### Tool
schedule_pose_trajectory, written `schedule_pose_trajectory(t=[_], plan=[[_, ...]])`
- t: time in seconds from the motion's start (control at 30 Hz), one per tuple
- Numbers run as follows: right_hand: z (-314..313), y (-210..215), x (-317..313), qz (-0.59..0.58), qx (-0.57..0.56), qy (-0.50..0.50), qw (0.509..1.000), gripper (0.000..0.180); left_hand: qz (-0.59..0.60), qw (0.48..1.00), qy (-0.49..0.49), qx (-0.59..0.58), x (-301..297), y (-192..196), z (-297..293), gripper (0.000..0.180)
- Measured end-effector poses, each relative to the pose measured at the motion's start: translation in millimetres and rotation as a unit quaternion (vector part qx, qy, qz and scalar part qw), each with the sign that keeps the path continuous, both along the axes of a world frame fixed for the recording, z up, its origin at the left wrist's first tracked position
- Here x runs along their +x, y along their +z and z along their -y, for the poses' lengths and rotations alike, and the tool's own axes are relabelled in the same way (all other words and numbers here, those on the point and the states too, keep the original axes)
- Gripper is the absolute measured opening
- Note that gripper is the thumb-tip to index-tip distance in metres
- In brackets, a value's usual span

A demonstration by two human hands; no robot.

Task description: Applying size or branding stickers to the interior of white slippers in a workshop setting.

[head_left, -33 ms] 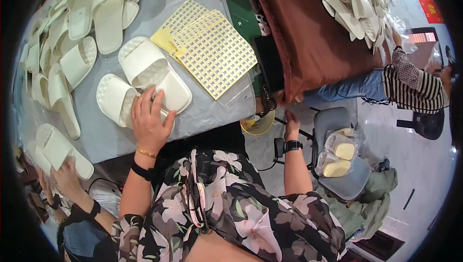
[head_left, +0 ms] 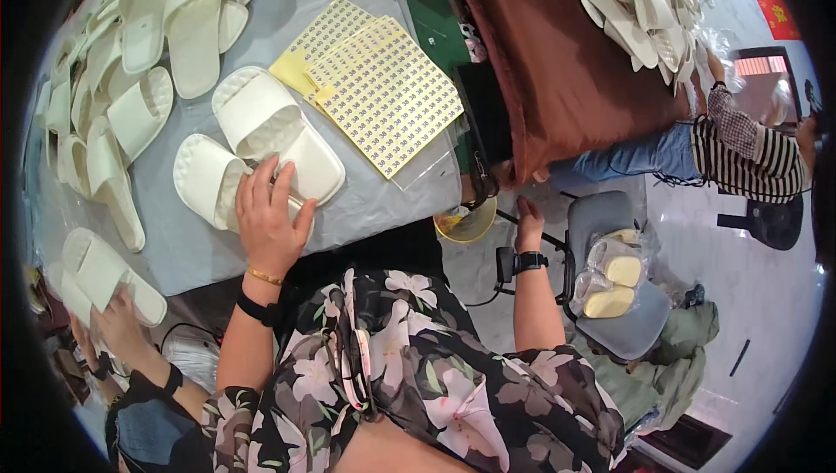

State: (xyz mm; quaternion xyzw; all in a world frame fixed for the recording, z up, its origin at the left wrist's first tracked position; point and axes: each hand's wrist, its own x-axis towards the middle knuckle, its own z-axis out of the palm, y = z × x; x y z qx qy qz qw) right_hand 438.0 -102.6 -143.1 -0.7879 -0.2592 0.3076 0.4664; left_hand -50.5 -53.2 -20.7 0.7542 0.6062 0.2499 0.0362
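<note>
On the grey-covered table, a pair of white slide slippers lies side by side, the right one [head_left: 318,164] angled behind the left one [head_left: 202,179]. My left hand [head_left: 272,220] rests on the nearer slipper's heel, beside the other's sole. Its fingers lie stretched and slightly apart, gripping nothing visible. Away from the table, my right hand [head_left: 529,227] hangs low at my side. It is seen edge-on, so its fingers are mostly hidden and nothing shows in it. Yellow sticker sheets [head_left: 392,103] lie fanned out beyond the slippers.
White slippers [head_left: 192,29] are heaped at the table's far left. Another person's hand [head_left: 122,329] holds a slipper pair [head_left: 109,268] at the near left. On the right stand a brown-covered surface [head_left: 557,64], a yellow bin [head_left: 470,222] and a chair [head_left: 601,212] bearing bagged yellow pieces.
The other person's slipper pair at the left has shifted slightly nearer. My hands and the pair on the table look the same.
</note>
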Motion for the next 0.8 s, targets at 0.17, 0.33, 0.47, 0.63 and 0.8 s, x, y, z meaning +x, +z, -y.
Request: schedule_pose_trajectory(t=[0.17, 0.33, 0.47, 0.63, 0.8], plan=[[-2.7, 12.8, 15.2, -0.051, 0.08, -0.028, 0.995, 0.018, -0.01, 1.0, 0.013, -0.003, -3.2, 7.1, 1.2, 0.055], [-32.2, 95.7, -36.5, 0.07, 0.221, -0.029, 0.972, 0.009, -0.023, 0.999, 0.029, -0.006, 0.1, 5.2, 1.4, 0.056], [-63.4, 172.0, -109.8, 0.106, 0.278, 0.111, 0.948, 0.006, 0.004, 1.0, 0.02, 0.007, -0.3, 6.8, 1.8, 0.054], [-121.4, 216.0, -192.6, 0.181, 0.273, 0.393, 0.859, 0.014, 0.02, 1.0, 0.021, 0.013, -2.2, 4.8, 2.0, 0.053], [-177.7, 206.3, -264.6, 0.182, 0.212, 0.547, 0.789, 0.017, 0.037, 0.999, 0.024, 0.017, -5.2, 5.8, 3.7, 0.053]])
